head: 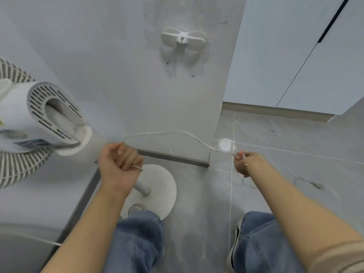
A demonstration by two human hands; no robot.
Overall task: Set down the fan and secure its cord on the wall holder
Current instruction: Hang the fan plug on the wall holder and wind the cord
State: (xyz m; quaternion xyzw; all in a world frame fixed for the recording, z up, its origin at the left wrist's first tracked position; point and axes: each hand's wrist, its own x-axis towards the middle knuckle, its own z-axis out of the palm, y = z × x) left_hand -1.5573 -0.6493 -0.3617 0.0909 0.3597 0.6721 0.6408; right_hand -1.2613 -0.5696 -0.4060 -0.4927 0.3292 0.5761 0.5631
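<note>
I'm gripping gathered cord (169,133) in my left hand (120,162), my right hand (244,162) pinching its far stretch — fan (39,123) standing beside my left. Next, I judge, lifting it onto the holder (183,38) above both hands.

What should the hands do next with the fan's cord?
Probably lift the cord up toward the wall holder and start looping it there. The fan already stands on its base on the floor, the left hand and right hand each grip the cord with a slack stretch between them, and the holder above is bare.
</note>
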